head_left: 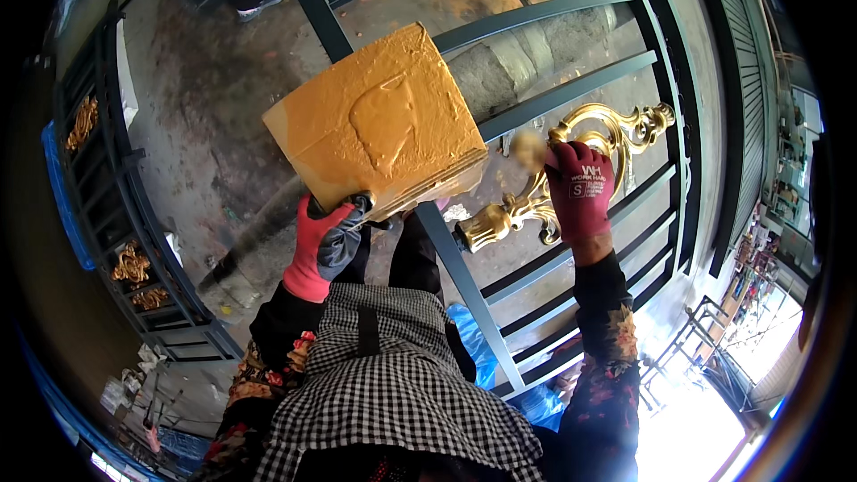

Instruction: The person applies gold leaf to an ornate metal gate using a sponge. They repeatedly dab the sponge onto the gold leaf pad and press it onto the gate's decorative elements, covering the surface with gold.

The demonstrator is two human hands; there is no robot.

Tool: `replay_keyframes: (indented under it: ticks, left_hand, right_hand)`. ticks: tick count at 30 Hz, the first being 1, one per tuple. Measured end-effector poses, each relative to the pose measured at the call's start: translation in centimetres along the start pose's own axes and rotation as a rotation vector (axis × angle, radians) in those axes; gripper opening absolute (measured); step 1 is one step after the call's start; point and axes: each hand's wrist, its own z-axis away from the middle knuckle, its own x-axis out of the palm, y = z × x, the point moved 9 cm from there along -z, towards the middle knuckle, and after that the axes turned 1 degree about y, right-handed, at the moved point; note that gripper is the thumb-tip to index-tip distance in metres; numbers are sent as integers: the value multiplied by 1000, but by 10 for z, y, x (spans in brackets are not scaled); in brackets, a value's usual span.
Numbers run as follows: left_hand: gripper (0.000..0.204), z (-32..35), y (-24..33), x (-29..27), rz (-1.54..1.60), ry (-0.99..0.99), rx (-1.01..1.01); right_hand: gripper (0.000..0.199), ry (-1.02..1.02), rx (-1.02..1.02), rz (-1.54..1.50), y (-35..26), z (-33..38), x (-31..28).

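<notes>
My left hand [332, 236], in a pink and dark grey glove, grips the near edge of a piece of cardboard [312, 138], tilted up. Thick gold paint [382, 125] is smeared over its face. My right hand [582, 180], in a maroon glove, is closed at a gold scroll ornament [540, 205] on a dark metal gate [571, 107]. A blurred, gold-coloured lump [530, 150] shows at its fingertips; what it is I cannot make out. The glove hides part of the ornament.
Flat bars of the gate cross beneath the ornament. Another dark panel [165, 277] with gold ornaments [131, 263] stands at the left. A grey roll [536, 54] lies on the floor behind the bars. Blue plastic sheeting [473, 339] lies below the gate's near end.
</notes>
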Motion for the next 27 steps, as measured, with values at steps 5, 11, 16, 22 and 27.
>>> replay_keyframes:
  ticks: [5,11,16,22,27]
  left_hand:
    - [32,22,58,47,-965,-141,688]
    - [22,29,52,37,-1050,-96,769]
    - [24,19,32,16,-58,-19,107]
    - [26,17,35,10,-346,-53,161]
    - [13,24,39,11,-7,14,61]
  right_hand:
    - [17,-279,24,96,-3,-3,22]
    - [23,-70,-134,40,-43,-5,15]
    - [20,-276,-20,167,-21,18,27]
    - [24,-142,-231,151,-62,10,28]
    - [23,-73,-80,124,-40,18,9]
